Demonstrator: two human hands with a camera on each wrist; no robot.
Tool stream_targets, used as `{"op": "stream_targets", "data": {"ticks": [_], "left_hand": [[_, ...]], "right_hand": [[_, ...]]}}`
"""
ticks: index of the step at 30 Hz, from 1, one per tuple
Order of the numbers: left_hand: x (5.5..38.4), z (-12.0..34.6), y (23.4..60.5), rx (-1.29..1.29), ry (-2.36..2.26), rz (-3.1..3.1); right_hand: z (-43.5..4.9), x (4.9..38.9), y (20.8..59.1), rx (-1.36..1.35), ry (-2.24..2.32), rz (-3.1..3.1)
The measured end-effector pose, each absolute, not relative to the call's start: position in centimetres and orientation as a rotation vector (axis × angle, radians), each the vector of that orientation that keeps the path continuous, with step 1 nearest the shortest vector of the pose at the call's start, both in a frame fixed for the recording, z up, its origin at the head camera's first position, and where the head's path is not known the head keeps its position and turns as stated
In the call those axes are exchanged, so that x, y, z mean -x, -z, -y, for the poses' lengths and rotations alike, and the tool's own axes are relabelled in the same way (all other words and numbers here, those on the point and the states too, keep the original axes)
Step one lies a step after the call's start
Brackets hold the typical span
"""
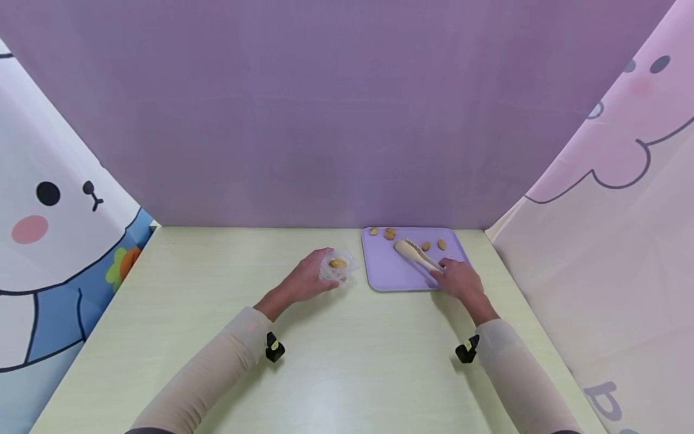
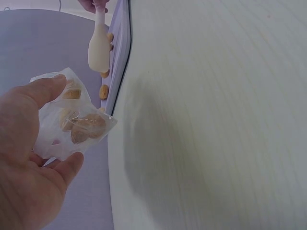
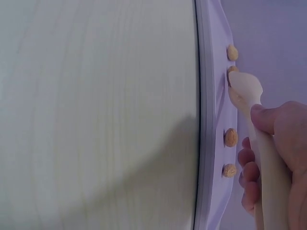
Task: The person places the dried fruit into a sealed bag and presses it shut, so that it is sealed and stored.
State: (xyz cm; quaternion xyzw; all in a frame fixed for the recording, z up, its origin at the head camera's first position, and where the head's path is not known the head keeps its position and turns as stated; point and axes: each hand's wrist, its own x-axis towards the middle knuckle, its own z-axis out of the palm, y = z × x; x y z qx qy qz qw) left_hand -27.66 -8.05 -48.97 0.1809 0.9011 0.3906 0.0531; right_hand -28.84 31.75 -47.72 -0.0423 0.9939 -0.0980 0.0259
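My left hand [image 1: 310, 278] holds a clear plastic bag [image 2: 53, 112] between thumb and fingers, raised above the table left of the tray. Several brown nuts [image 2: 88, 127] show through the film. In my right hand [image 1: 461, 279] is a pair of cream-coloured tongs [image 1: 416, 253], gripped by the handles with the thumb along one arm. The tongs reach over the purple tray [image 1: 387, 276], their tips close to two nuts [image 1: 390, 234] near the far edge. Whether the tips touch a nut, I cannot tell. Other loose nuts [image 3: 230, 137] lie on the tray.
The tray stands at the back right of a pale wood-grain table [image 1: 320, 374], near a plain purple wall [image 1: 325, 120]. Printed cartoon panels [image 1: 70, 253] flank the table on both sides. A small black device [image 1: 275, 347] is at each wrist.
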Motion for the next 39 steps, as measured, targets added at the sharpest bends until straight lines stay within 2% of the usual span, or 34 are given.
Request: {"op": "stream_targets", "data": {"ticks": [22, 39], "left_hand": [[27.6, 8.1, 49.0, -0.539, -1.188, -2.738], [27.7, 8.1, 49.0, -0.562, -1.202, -2.715]], "right_hand": [[-31.6, 27.0, 47.2, 0.274, 0.46, -3.135], [-29.4, 25.3, 45.7, 0.457, 0.596, -3.147]]}}
